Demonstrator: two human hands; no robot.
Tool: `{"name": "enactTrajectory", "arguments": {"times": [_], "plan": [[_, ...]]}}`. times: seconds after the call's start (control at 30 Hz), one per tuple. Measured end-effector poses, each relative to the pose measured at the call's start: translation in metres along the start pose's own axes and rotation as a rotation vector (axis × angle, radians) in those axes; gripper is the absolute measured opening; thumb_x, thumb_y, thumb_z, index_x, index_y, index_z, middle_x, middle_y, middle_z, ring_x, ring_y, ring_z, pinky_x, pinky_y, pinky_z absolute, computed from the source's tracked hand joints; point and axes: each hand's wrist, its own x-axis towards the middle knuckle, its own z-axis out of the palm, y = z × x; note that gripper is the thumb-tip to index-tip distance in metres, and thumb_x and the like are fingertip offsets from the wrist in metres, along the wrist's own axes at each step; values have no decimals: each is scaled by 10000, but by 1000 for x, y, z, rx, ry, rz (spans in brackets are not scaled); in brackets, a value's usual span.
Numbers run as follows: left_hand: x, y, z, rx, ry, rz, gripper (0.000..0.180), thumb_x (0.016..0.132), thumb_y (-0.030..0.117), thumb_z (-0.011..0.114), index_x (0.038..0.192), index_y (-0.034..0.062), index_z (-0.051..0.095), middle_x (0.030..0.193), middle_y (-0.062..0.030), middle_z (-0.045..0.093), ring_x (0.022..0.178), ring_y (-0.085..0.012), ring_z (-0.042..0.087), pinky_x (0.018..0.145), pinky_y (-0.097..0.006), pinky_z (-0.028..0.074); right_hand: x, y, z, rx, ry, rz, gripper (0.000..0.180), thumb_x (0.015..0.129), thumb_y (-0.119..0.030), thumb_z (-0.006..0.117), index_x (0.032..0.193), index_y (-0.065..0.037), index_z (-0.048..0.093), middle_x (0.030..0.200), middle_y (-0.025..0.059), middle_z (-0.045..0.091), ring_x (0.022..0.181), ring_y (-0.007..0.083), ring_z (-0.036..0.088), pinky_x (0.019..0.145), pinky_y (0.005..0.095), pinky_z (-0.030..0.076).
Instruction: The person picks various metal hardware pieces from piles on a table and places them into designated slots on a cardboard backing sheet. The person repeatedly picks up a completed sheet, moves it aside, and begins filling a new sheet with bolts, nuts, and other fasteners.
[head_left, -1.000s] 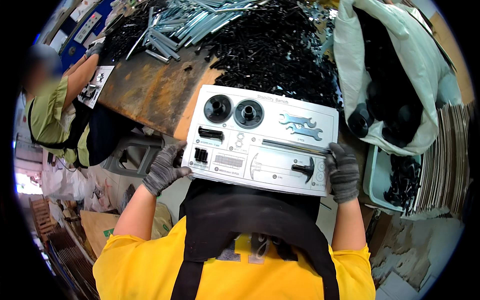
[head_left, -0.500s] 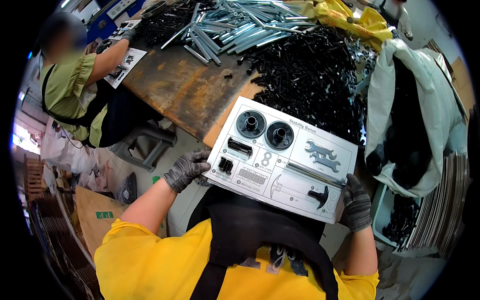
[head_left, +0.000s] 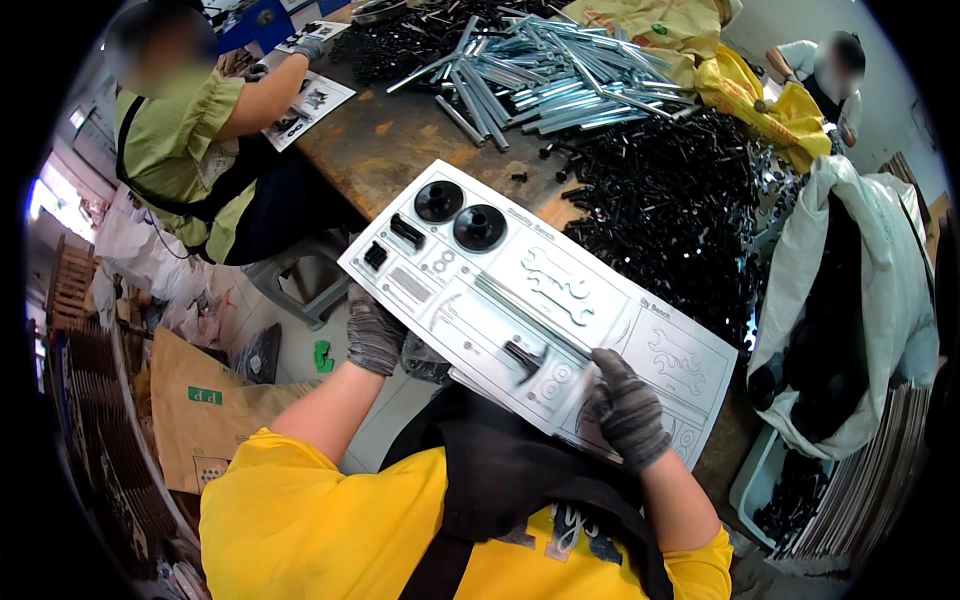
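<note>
A white printed parts card (head_left: 450, 290), tilted down to the right, spans both my gloved hands. On it sit two black flanged discs (head_left: 480, 228), small black parts (head_left: 407, 232), two wrenches (head_left: 560, 288), a long silver tube (head_left: 530, 313) and a black T-shaped piece (head_left: 523, 358). My left hand (head_left: 373, 335) grips the near left edge, its fingers partly hidden beneath. Closed on the right end is my right hand (head_left: 630, 410), fingertips on top near the tube's end. A second printed card (head_left: 685, 365) shows from under the first at the right.
Piles of silver tubes (head_left: 560, 75) and black bolts (head_left: 660, 190) cover the table (head_left: 375, 150). A white sack (head_left: 850, 250) of black parts stands right, above a pale bin (head_left: 750, 490) and stacked cardboard (head_left: 870, 460). A co-worker in green (head_left: 190, 120) sits left; another person (head_left: 825, 85) is far right.
The loaded card has moved left and tilted further down to the right. A second card now shows at its right end. My right hand has moved left, and the whole view has shifted.
</note>
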Motion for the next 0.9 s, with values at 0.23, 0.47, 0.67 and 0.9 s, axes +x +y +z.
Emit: {"name": "enactTrajectory", "arguments": {"times": [0.23, 0.47, 0.67, 0.9], "plan": [[-11, -21, 25, -169, 374, 9, 510, 899, 414, 353, 1288, 85, 370, 1294, -94, 416, 1157, -281, 394, 982, -379, 316, 63, -31, 46, -84, -241, 6, 391, 789, -78, 474, 1178, -98, 446, 1166, 231, 494, 942, 353, 567, 800, 397, 478], [45, 10, 14, -116, 454, 72, 531, 888, 404, 353, 1273, 41, 387, 1257, -130, 459, 1131, -305, 441, 982, -399, 328, 97, -47, 48, 34, -371, -109, 420, 805, -120, 483, 1220, -107, 415, 1240, 164, 444, 1027, 320, 520, 844, 391, 449], [91, 37, -2, -39, 613, 112, 474, 884, 367, 392, 1238, 54, 433, 1220, -119, 502, 1078, -293, 491, 939, -408, 369, 85, -5, 30, 123, -153, -202, 327, 796, -110, 520, 1121, -88, 487, 1068, 124, 532, 947, 292, 546, 792, 365, 462], [128, 48, -43, 275, 690, 290, 433, 865, 347, 376, 1148, 37, 485, 1129, -162, 524, 1009, -332, 492, 895, -453, 383, 67, 53, -12, 129, 39, -1, 260, 776, -111, 592, 1033, -86, 565, 922, 127, 590, 817, 272, 590, 705, 341, 487]]}}
